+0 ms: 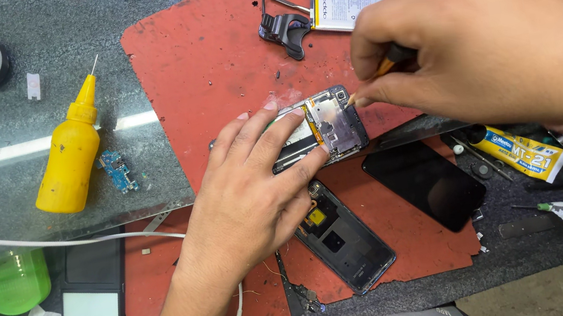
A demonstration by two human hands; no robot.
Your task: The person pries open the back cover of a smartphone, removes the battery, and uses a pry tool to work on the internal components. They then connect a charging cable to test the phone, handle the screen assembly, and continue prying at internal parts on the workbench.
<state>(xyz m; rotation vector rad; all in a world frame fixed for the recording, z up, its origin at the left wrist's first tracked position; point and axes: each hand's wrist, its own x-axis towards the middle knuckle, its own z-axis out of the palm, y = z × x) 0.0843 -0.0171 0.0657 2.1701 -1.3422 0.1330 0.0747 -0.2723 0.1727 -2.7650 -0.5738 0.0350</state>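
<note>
A yellow bottle [69, 152] stood toward the desk's [2, 128] left edge. The left hand [256, 185] lay open, fingers pressing the opened phone [326, 126] on the red mat [202, 49]. Just right of the phone, the right hand [483, 44] pinched a tool [381, 71], tip touching the phone's upper corner.

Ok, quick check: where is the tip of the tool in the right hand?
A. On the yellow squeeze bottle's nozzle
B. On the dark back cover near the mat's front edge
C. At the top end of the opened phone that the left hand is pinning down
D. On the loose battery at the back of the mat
C: the right hand puts the tool tip against the top end of the opened phone, which the left hand presses onto the red mat.
</note>
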